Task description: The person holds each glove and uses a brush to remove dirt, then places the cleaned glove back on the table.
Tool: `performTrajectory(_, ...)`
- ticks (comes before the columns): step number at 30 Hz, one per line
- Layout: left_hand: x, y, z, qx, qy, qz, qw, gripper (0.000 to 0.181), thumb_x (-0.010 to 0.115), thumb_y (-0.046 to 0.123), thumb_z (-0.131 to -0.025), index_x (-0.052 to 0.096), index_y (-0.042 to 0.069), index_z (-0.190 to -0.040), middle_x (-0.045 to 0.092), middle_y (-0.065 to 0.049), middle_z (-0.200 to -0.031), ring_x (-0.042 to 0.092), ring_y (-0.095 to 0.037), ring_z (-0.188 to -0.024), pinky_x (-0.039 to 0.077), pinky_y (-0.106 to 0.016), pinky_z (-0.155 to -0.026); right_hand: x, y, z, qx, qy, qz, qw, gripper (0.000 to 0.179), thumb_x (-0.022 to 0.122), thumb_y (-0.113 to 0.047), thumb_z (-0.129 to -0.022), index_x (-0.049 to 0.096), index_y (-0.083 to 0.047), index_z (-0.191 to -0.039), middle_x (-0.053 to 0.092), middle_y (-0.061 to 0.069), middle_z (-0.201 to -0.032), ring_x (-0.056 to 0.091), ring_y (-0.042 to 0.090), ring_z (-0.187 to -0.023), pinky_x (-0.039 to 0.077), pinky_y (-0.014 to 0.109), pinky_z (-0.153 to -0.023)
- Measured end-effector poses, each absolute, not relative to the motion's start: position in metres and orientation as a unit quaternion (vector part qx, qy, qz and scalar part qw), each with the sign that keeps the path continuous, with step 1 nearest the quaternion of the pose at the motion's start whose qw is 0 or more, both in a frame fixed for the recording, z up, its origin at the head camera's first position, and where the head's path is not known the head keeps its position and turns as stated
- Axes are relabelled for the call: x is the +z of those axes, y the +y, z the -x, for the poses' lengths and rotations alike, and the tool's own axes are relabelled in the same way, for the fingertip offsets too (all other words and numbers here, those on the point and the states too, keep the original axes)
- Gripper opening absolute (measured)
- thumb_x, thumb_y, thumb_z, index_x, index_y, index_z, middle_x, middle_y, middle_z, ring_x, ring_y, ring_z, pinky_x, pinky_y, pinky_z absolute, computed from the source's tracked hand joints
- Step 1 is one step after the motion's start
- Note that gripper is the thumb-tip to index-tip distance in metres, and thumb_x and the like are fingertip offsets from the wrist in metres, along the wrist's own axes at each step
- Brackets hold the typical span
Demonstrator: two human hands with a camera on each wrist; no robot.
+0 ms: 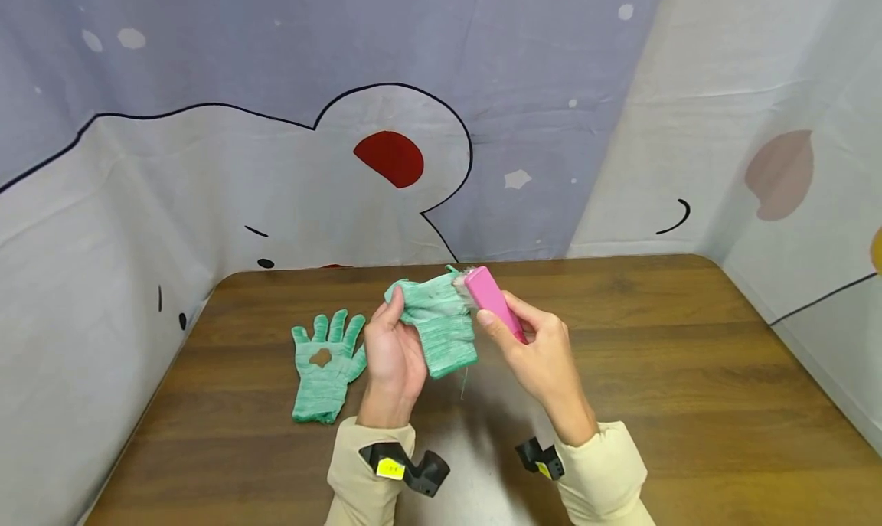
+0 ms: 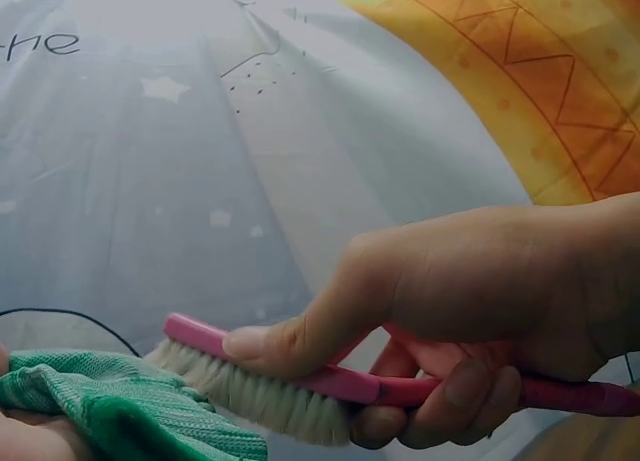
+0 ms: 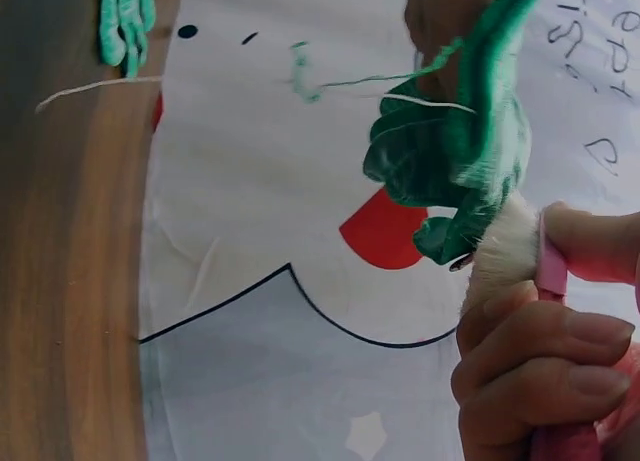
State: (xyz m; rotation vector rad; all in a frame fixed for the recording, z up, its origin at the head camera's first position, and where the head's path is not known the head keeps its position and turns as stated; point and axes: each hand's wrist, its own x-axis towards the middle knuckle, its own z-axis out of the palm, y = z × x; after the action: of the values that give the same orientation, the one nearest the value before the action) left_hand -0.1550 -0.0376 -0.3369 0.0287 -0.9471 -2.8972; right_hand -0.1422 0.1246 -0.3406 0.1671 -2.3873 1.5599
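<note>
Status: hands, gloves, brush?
Left hand holds green knit glove. Right hand grips pink brush, bristles against glove. Second glove lies aside on table. Nothing seen in the way.

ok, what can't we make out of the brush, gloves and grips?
Head: handle of the brush, mostly hidden by the right grip.
Head: part of the held glove, covered by the left grip.
Left wrist: most of the left grip, cut off at lower left.
Right wrist: palm and cuff of the lying glove, beyond the top edge.
</note>
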Motion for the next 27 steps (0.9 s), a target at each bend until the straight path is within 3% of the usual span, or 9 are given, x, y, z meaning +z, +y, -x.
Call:
performTrajectory(6,-0.339,-0.037,0.157,-0.951,-0.307,-0.018,0.040,0.031,0.032,0.016,-0.100,0.052,0.007,-0.079,0.052,-0.003,-0.083,0.050,-0.015,-0.090,0.037,-0.028,-0.088,-0.347,0.125,0.146,0.507,-0.844,-0.038,0.170,0.049,0.070,-0.039,-0.079,0.062,-0.012,-0.119,0.068,0.009,-0.093,0.056,0.016,-0.065,0.047,0.026,-0.056)
performTrajectory(16,-0.340,-0.034,0.152,-0.923,-0.383,-0.005,0.037,0.032,0.035,0.019,-0.100,0.053,0.010,-0.075,0.050,-0.001,-0.081,0.031,-0.018,-0.126,0.022,-0.031,-0.104,-0.363,0.151,0.163,0.444,-0.878,0.036,0.175,0.050,0.065,-0.048,-0.080,0.063,-0.017,-0.119,0.069,0.010,-0.092,0.058,0.020,-0.073,0.045,0.032,-0.063)
performTrajectory(21,-0.342,-0.033,0.156,-0.922,-0.387,-0.014,0.026,0.027,0.035,0.019,-0.100,0.051,0.010,-0.081,0.049,-0.001,-0.091,0.023,-0.013,-0.133,0.019,-0.030,-0.106,-0.360,0.154,0.164,0.456,-0.870,0.031,0.183,0.048,0.067,-0.047,-0.080,0.065,-0.017,-0.117,0.069,0.010,-0.089,0.059,0.018,-0.070,0.046,0.031,-0.062)
performTrajectory(27,-0.344,-0.033,0.158,-0.924,-0.382,-0.019,0.017,0.021,0.032,0.021,-0.101,0.047,0.010,-0.093,0.041,-0.004,-0.120,0.018,-0.011,-0.134,0.017,-0.029,-0.107,-0.353,0.152,0.162,0.507,-0.848,0.010,0.155,0.049,0.068,-0.043,-0.080,0.063,-0.014,-0.119,0.068,0.010,-0.099,0.063,0.015,-0.074,0.049,0.025,-0.061)
